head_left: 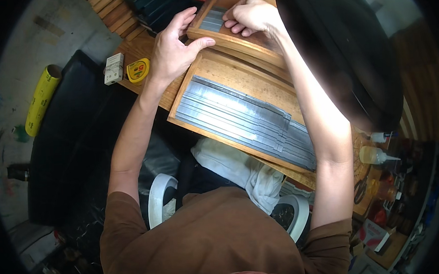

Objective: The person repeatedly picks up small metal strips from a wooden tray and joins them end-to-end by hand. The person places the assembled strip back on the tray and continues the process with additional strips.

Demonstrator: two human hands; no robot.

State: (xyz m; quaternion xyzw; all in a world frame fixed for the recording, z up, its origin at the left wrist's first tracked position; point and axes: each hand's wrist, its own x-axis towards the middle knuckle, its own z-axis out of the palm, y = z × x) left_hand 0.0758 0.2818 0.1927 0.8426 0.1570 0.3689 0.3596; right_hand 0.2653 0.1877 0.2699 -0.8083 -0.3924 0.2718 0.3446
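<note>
A shallow wooden tray with a few grey metal strips at its left end lies at the far side. My left hand is at its near left corner, thumb toward the front wall and fingers stretched apart by the left end. Inside this tray my right hand is closed, its fingers curled; whatever they hold, if anything, is hidden. Nearer to me, a larger wooden tray has long, flat grey metal strips lined up along its front half. My right forearm passes over its right end.
On the bench's left lie a yellow tape measure and a small white box. A large black lamp-like shade hangs close at the upper right. A squeeze bottle lies beyond my right forearm. White cloth hangs below the trays.
</note>
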